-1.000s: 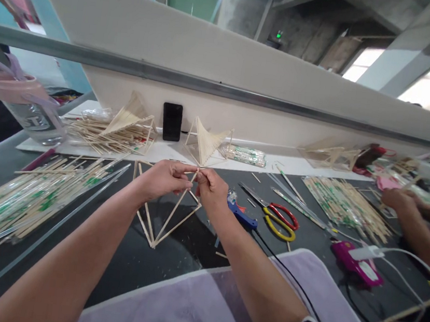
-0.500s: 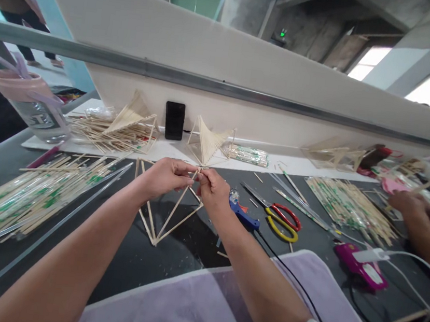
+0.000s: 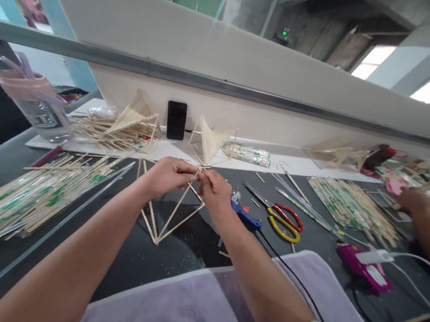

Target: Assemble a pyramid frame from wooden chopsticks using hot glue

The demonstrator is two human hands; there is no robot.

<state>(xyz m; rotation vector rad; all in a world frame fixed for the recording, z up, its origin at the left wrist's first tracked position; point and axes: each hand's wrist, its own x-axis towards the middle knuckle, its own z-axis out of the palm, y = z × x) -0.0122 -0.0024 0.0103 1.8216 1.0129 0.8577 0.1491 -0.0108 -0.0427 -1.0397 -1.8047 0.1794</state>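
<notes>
A frame of thin wooden sticks (image 3: 169,213) stands on the dark table (image 3: 171,260), its lower corner resting near me. My left hand (image 3: 168,176) pinches the frame's top joint from the left. My right hand (image 3: 215,190) pinches the same joint from the right, fingers pressed together. A blue glue gun (image 3: 245,214) lies just right of my right hand, its black cord running toward me.
Bundles of wrapped sticks (image 3: 18,199) lie at left and more sticks (image 3: 346,203) at right. Red-and-yellow scissors (image 3: 284,221) and a pink glue gun (image 3: 363,263) lie to the right. Finished stick models (image 3: 210,139) stand on the white shelf. Another person's hand (image 3: 414,201) works at far right.
Both hands keep their pinch on the frame's top joint; the view has drifted slightly. The other person's hand at right has shifted a little.
</notes>
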